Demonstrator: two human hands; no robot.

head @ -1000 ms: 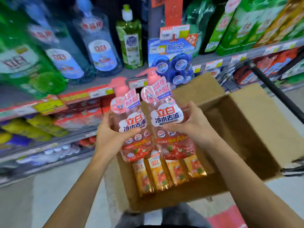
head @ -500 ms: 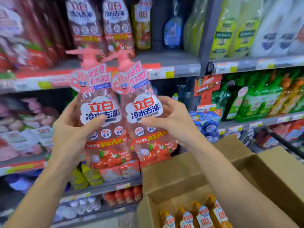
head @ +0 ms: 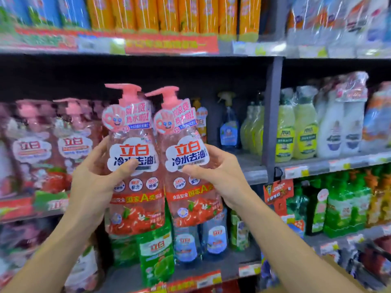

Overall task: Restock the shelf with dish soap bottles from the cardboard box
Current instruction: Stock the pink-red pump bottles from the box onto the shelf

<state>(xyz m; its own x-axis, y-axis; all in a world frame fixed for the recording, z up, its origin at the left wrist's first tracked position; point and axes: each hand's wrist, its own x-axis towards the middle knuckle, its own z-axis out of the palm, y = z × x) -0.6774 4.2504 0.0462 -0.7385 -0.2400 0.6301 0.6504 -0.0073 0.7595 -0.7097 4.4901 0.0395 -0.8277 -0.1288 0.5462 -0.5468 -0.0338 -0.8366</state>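
Two clear pink dish soap bottles with pink pump tops and red fruit labels stand upright side by side in front of the shelf. My left hand (head: 96, 176) grips the left bottle (head: 133, 166) around its middle. My right hand (head: 220, 176) grips the right bottle (head: 186, 163) the same way. Both bottles hang level with the middle shelf (head: 254, 176), in a gap beside matching pink bottles (head: 69, 149) on its left part. The cardboard box is out of view except perhaps a brown corner (head: 330, 271) at the lower right.
A blue spray bottle (head: 229, 127) and yellow-green bottles (head: 296, 127) stand on the middle shelf to the right. Green and blue bottles (head: 156, 256) fill the shelf below. Orange packs (head: 169, 13) line the top shelf. A grey upright post (head: 271, 115) divides the shelving bays.
Both hands have lifted the two bottles out of the box and up to the middle shelf. The view has swung upward, and the box has dropped out of sight.
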